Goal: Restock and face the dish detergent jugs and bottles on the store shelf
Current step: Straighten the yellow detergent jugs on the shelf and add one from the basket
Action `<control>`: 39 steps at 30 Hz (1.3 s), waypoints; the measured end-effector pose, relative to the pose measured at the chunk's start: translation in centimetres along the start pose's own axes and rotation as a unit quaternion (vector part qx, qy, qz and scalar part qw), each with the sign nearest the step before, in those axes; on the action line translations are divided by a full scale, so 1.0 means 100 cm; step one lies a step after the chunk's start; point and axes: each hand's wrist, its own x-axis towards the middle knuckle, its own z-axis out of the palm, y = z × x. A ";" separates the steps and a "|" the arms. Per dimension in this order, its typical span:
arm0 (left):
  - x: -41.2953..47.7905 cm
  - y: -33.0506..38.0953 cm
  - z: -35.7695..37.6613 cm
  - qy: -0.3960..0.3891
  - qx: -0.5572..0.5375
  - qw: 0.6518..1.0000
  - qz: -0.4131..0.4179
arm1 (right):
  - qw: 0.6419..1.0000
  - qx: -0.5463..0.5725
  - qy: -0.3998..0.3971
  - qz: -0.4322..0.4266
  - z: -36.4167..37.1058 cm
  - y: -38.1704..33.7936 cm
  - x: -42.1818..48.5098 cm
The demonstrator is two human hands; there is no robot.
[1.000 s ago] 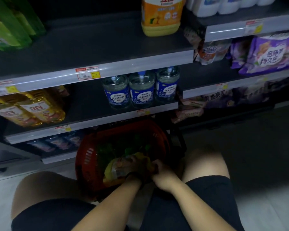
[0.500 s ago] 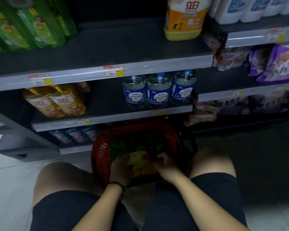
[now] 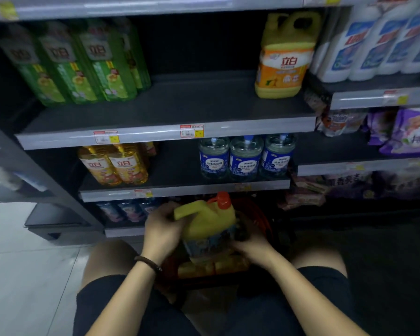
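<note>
Currently held: yellow jug (image 3: 205, 220).
Left hand (image 3: 161, 230): fingers curling round handle, bearing weight.
Right hand (image 3: 250, 244): fingers cupping label side, steadying.

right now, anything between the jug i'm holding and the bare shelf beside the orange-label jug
Nothing visible: the held jug is out front, and the shelf left of the orange-label jug is bare.

Pale glossy floor tiles (image 3: 22, 275), near left; darker floor (image 3: 386, 267), near right. Dark grey metal shelves (image 3: 180, 105), far side, price tags (image 3: 192, 130) on front rails. Lighting dim.
</note>
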 end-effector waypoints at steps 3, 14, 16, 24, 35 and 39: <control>0.007 0.046 -0.015 -0.011 -0.021 0.999 0.035 | 0.999 0.005 -0.006 -0.045 -0.014 -0.039 0.001; 0.024 0.216 -0.052 -0.147 -0.095 0.983 0.057 | 0.983 0.083 0.080 -0.143 -0.073 -0.194 -0.028; 0.021 0.221 -0.050 -0.184 -0.066 0.977 0.084 | 0.973 0.118 0.112 -0.165 -0.084 -0.221 -0.034; 0.038 0.301 -0.024 -0.143 -0.090 0.951 0.258 | 0.949 0.061 0.140 -0.275 -0.138 -0.341 -0.042; 0.105 0.448 0.007 -0.146 -0.110 0.940 0.289 | 0.938 -0.033 0.172 -0.299 -0.231 -0.456 -0.003; 0.141 0.488 0.024 -0.144 -0.106 0.951 0.254 | 0.928 -0.080 0.214 -0.295 -0.258 -0.492 0.029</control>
